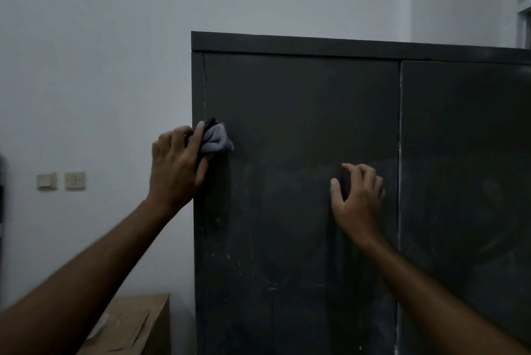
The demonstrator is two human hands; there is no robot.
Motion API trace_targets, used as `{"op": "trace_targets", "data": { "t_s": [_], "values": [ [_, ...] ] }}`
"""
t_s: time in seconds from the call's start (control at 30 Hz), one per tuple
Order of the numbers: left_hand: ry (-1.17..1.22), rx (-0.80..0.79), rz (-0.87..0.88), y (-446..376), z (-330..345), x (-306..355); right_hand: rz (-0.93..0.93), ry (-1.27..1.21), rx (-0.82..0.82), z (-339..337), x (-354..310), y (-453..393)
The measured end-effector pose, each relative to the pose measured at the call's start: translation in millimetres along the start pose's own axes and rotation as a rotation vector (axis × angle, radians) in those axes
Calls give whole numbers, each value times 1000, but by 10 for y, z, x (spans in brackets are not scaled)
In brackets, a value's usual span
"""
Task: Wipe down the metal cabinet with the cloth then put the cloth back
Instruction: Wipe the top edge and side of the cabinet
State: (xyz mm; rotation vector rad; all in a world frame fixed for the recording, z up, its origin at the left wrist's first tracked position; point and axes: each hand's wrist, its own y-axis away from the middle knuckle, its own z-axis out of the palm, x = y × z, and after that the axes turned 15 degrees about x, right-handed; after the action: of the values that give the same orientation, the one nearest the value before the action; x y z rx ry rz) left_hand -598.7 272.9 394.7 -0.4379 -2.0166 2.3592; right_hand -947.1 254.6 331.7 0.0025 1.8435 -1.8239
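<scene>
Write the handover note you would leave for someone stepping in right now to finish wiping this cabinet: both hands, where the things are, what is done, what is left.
Left hand: grips the bunched grey cloth, pressed to the left door near its left edge.
Right hand: holds nothing, fingers resting on the same door near the centre seam.
Metal cabinet: doors closed; faint wipe arcs and dusty smears show lower down, pale dust along the seams.
Done: wiping is under way.
Left: finish the doors and edges, then put the cloth back; its place is not in view.

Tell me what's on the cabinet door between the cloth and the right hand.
Nothing: in the head view, only bare dark door with faint smears separates the cloth from the right hand.
</scene>
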Motion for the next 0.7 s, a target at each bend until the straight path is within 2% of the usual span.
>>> {"op": "trace_targets", "data": {
  "t_s": [0.07, 0.17, 0.2, 0.23, 0.27, 0.37, 0.4, 0.43, 0.47, 0.57, 0.6, 0.63, 0.67, 0.7],
  "values": [
    [116, -15, 115, 126, 71, 83, -75, 57, 3, 31, 129, 80],
    [226, -120, 544, 496, 103, 101, -205, 109, -45, 60, 309, 200],
    [232, -145, 630, 547, 98, 68, -248, 110, -65, 62, 366, 229],
    [230, -134, 650, 530, 101, 43, -287, 109, -79, 64, 425, 257],
    [212, -95, 600, 461, 123, 35, -324, 110, -84, 61, 480, 281],
    [78, 40, 188, 116, 228, 110, -420, 97, -66, 79, 627, 368],
    [59, 53, 93, 38, 260, 173, -445, 90, -56, 96, 668, 387],
    [70, 57, 79, 26, 294, 236, -473, 86, -41, 117, 710, 398],
    [105, 47, 154, 75, 332, 290, -504, 82, -30, 138, 754, 402],
    [247, -89, 637, 332, 357, 345, -592, 80, -13, 195, 884, 378],
    [263, -113, 721, 332, 354, 315, -611, 84, -14, 212, 924, 376],
    [254, -99, 721, 286, 366, 293, -625, 87, -13, 231, 958, 381],
    [220, -69, 632, 215, 388, 283, -632, 87, -11, 249, 984, 389],
    [169, -19, 471, 130, 407, 289, -635, 83, -5, 265, 1001, 396]
  ]
}}
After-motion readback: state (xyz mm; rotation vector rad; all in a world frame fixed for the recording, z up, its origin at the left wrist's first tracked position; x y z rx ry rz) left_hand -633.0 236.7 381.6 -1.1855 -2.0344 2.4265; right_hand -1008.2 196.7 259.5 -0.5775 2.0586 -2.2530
